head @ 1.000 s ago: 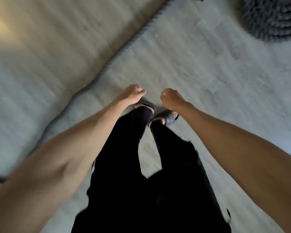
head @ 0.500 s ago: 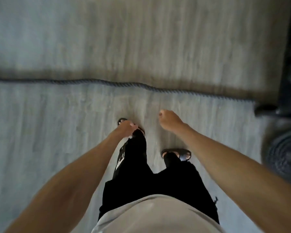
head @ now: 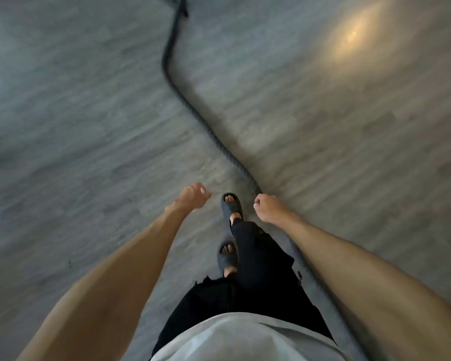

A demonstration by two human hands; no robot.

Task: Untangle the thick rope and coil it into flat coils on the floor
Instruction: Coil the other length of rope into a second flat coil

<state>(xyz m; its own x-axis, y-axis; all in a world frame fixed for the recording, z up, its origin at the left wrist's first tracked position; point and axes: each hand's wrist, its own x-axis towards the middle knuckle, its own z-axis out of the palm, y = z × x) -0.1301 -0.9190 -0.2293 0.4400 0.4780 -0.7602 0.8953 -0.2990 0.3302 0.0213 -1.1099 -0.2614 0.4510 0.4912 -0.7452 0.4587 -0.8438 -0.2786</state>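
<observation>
1. Far left: grey wood-look floor [head: 89, 126], smeared with motion blur. No rope on this side.
2. left hand [head: 193, 196]: fingers loosely curled, thumb out, nothing in them. It hangs out in front at waist level; I read that as arm swing in a walk, not a reach.
3. Centre: two dark slides, front slide [head: 231, 204] ahead of rear slide [head: 228, 256], under black trousers [head: 258, 256]. The staggered feet look like mid-stride, heading along the rope line.
4. thick rope [head: 196, 110]: lies on the floor as one long strand, snaking from the top edge down to just beside the front slide on its right. No tangle in the stretch I can see.
5. right hand [head: 268, 208]: fingers loosely curled in. The rope line runs into the hand's top edge and re-emerges beside the forearm at floor level, so I judge it passes underneath and is not gripped.
6. Upper right: warm light patch [head: 354, 35] on the floor, probably a lamp reflection.
7. Hidden or unclear:
   - The rope's far end is cut off at the top edge.
   - Its near run is mostly covered by the right forearm.
   - No coil is in view, so I can't judge progress.
   - Blur kills the strand detail.
</observation>
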